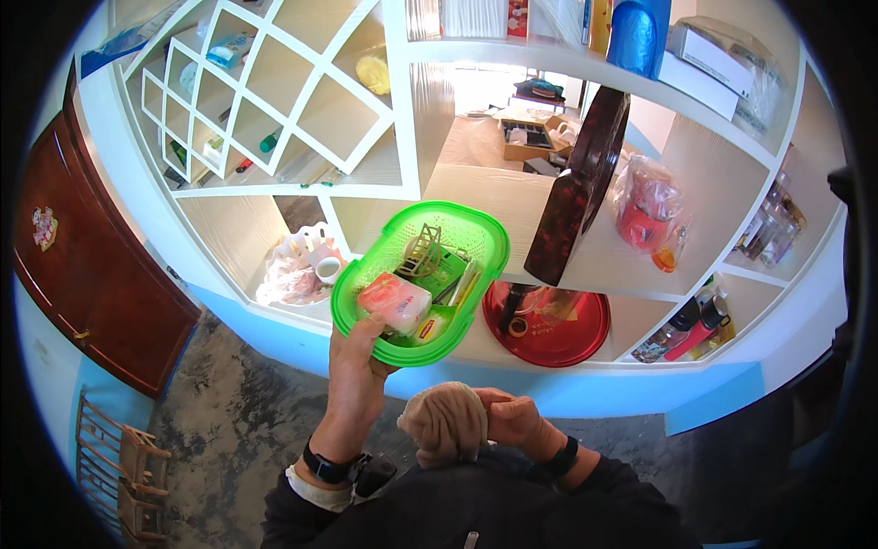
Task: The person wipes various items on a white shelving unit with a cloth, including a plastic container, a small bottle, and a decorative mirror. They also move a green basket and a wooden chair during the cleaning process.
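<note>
My left hand [360,370] grips the near rim of a green plastic basket [490,302], thumb over the edge, and the basket is held up in front of the shelves. Inside it lie a pink and white soft pack [394,302], a green flat box [442,274], a beige clip-like object [422,254], pen-like sticks [466,281] and a small yellow-green packet [431,328]. Right of the basket and lower down, my right hand [511,417] holds a bunched brown cloth [446,422] by its side, close to my chest.
White shelving [370,192] spans the front, with a lattice at upper left. On it stand a dark patterned panel [576,199], a red round tray [549,329], a wrapped red container [645,213], a scalloped basket [302,264] and bottles [693,329]. Wooden chairs [140,466] stand at lower left.
</note>
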`<state>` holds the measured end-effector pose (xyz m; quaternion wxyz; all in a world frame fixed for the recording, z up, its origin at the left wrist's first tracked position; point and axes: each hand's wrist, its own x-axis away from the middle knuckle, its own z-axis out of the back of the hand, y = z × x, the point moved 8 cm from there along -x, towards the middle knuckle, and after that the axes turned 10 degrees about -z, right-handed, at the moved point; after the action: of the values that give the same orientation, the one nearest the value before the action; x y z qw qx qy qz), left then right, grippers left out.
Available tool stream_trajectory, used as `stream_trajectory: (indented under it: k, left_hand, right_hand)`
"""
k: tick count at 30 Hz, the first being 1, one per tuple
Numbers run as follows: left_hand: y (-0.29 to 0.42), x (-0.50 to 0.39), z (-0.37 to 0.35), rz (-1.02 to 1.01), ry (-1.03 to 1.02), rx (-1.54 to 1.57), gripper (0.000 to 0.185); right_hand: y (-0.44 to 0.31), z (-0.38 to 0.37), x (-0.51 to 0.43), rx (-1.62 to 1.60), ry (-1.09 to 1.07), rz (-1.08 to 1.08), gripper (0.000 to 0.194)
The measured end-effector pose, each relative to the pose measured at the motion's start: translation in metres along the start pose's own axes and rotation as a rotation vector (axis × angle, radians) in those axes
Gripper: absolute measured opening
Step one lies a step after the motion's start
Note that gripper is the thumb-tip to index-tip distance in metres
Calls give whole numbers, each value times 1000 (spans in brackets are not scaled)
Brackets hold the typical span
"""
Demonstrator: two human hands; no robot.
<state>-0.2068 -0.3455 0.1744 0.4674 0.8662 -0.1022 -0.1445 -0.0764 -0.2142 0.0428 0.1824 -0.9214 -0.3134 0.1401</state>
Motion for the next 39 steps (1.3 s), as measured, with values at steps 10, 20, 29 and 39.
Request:
stream_trajectory:
  k: [10, 20, 29, 39]
  left_hand:
    - [-6, -51, -19, -109, 20, -24, 53]
    - [-14, -74, -10, -263, -99, -159, 89]
    - [3, -62, -11, -740, 175, -1128, 108]
    - [-10, -97, -12, -730, 231, -1111, 112]
  right_hand:
    - [-6, 6, 14, 43, 142, 44, 90]
    - [-12, 20, 26, 54, 241, 101, 92]
    - [-14, 17, 22, 92, 326, 99, 92]
    - [-11, 18, 27, 105, 374, 135, 91]
